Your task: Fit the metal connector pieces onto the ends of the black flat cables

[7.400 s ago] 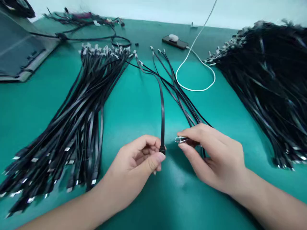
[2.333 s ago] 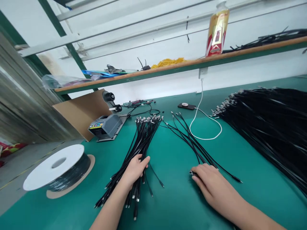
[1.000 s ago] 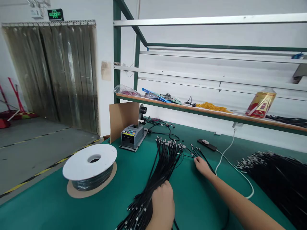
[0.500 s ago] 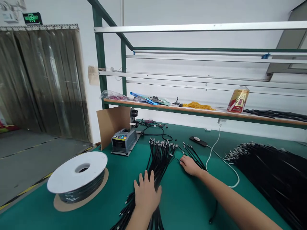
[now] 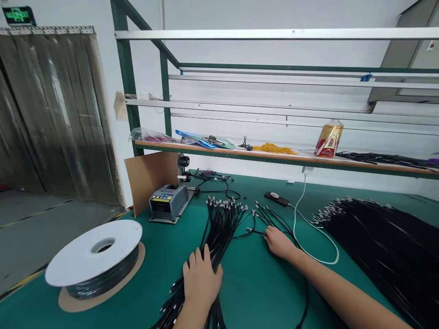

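Observation:
On the green bench, a bundle of black cables (image 5: 221,224) with pale connector ends lies in the middle. My left hand (image 5: 202,276) rests on this bundle from above, its fingers apart and laid across the cables. To the right, my right hand (image 5: 279,242) pinches one thin black cable (image 5: 255,231) near a small end; its fingertips are partly hidden. That cable runs leftward toward the bundle. A smaller group of black cables (image 5: 270,214) lies just behind my right hand and passes partly under it.
A white reel (image 5: 78,251) stands front left. Behind it are a grey tape dispenser (image 5: 169,201) and a cardboard sheet (image 5: 151,176). A large pile of black cables (image 5: 373,246) covers the right side. A white cord (image 5: 320,230) curves near my right forearm; a shelf (image 5: 240,153) crosses above.
My right hand has drawn the thin black cable a little to the right of the bundle. My left hand stays on the bundle, fingers less spread. The camera view has turned slightly right.

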